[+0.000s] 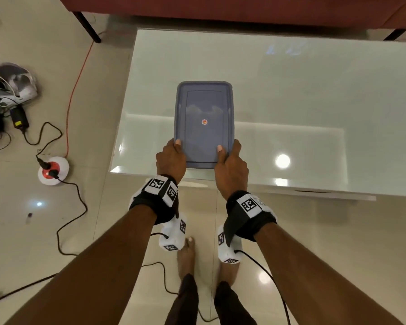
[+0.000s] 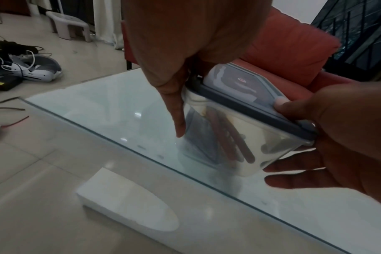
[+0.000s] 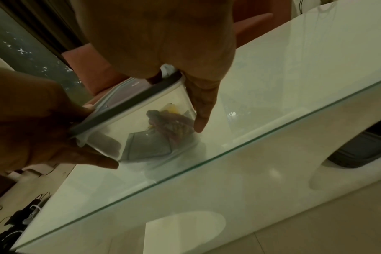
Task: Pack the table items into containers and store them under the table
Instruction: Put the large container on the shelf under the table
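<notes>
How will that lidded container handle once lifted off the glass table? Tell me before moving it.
The container looks like stiff clear plastic, so it probably won't flex. Its few loose contents may slide if tilted. The grey lid seems seated; both the left hand and the right hand grip it, so slipping seems unlikely.

No readable words, brands or numbers anywhere. Small round red-and-orange sticker (image 1: 204,122) at the centre of the grey-blue rectangular plastic lid (image 1: 204,109): print too small to read, also blurred in the left wrist view. Black-and-white square coded marker tags (image 1: 156,184) on the black-and-white wrist straps: patterns only, no letters. Yellow label (image 1: 17,123) on the black rectangular power adapter (image 1: 19,118) on the floor: illegible.
</notes>
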`<action>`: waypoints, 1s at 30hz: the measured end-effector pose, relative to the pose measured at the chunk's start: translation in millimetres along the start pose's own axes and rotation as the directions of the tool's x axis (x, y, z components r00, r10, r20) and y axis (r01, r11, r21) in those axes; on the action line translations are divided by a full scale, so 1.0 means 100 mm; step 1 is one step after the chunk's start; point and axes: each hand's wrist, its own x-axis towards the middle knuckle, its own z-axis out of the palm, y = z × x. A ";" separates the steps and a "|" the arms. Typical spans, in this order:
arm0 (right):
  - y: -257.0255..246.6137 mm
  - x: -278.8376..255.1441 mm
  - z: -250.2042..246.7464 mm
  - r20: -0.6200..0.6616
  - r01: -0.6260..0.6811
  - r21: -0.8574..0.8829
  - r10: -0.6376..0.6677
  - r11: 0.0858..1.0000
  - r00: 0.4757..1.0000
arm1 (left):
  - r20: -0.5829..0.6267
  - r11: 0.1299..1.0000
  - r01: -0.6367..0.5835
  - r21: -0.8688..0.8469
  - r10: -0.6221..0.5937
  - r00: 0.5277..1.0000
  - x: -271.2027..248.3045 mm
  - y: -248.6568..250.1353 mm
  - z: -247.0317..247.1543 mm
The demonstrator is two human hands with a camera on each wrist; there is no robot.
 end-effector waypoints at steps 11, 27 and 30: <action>0.73 -2.16 0.38 0.097 -0.027 -0.247 0.052 0.969 0.994 | -0.044 0.993 0.006 0.117 -0.001 0.999 -1.79 -1.52 -0.31; 1.08 -1.32 1.94 0.206 -0.263 -0.191 0.300 0.946 0.931 | 0.191 0.972 0.200 0.123 -0.221 0.956 -0.05 -2.91 0.20; 1.30 -0.91 2.28 0.190 -0.220 -0.184 0.254 0.958 0.948 | 0.183 0.975 0.201 0.099 -0.217 0.959 0.30 -2.98 0.39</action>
